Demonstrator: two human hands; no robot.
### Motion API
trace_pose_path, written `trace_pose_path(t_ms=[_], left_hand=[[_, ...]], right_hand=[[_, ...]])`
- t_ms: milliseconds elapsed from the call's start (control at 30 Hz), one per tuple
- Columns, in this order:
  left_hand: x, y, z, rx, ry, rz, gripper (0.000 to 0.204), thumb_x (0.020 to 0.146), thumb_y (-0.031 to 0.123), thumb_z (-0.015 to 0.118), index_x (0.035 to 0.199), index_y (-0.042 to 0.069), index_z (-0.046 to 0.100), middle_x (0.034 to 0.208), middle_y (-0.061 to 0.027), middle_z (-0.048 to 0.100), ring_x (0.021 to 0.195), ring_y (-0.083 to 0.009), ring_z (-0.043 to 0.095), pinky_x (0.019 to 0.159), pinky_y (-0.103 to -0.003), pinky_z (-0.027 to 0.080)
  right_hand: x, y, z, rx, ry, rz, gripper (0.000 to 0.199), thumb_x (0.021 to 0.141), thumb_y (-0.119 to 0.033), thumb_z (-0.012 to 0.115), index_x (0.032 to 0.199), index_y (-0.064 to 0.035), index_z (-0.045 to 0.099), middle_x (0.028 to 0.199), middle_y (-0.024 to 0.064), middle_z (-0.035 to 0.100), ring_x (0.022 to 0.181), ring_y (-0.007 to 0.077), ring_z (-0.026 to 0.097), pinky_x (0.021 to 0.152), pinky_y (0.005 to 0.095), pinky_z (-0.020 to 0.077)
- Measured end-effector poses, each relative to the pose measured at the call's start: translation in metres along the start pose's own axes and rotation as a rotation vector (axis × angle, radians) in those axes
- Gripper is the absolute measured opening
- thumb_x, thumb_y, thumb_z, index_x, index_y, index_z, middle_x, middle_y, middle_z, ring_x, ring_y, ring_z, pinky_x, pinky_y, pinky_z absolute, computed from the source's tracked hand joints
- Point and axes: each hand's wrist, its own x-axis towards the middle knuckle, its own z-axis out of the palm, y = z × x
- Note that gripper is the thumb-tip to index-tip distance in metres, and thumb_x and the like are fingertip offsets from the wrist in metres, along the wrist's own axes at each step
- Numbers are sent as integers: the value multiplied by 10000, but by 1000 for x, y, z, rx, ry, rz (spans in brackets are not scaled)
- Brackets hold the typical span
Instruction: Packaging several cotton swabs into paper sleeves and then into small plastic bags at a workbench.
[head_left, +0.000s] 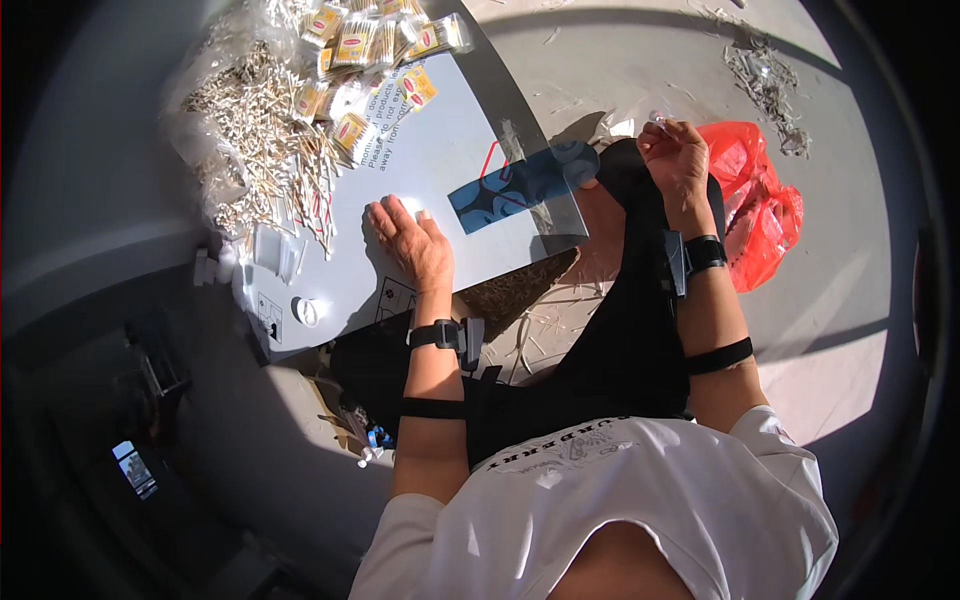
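Resting left hand flat, released, on grey board mid-frame | right hand upper right pinching small clear piece | cotton swabs upper left

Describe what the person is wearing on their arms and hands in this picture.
Both hands, the left hand and the right hand, are bare, with no gloves. Each wrist carries a black strap with a small dark boxy device: the left wrist device and the right wrist device. A plain black band circles each forearm higher up. The short white sleeves of a T-shirt end above the elbows.
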Motion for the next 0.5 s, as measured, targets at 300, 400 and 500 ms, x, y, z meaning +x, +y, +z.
trace_pose_path(t_ms=[300,400,500], left_hand=[[47,61,14,-342,-101,466,442,826,-105,484,1251,3,537,1371,-169,477,1314,-341,401,1111,-411,322],[63,-12,3,-198,22,279,471,832,-102,467,1295,-13,478,1378,-225,445,1315,-375,380,1116,-431,308],[46,-63,-11,-103,-17,115,536,829,-103,454,1356,-23,397,1445,-223,356,1355,-378,315,1142,-429,260]], right_hand=[[4,-11,-19,22,-22,0,99,743,38,581,683,2,510,756,99,535,688,193,455,611,306,392],[9,-14,-15,-15,-8,-6,70,745,42,578,717,12,521,789,106,554,688,190,450,616,307,390],[14,-10,-15,30,-24,35,71,741,50,577,719,21,516,819,128,553,689,194,452,601,298,393]])
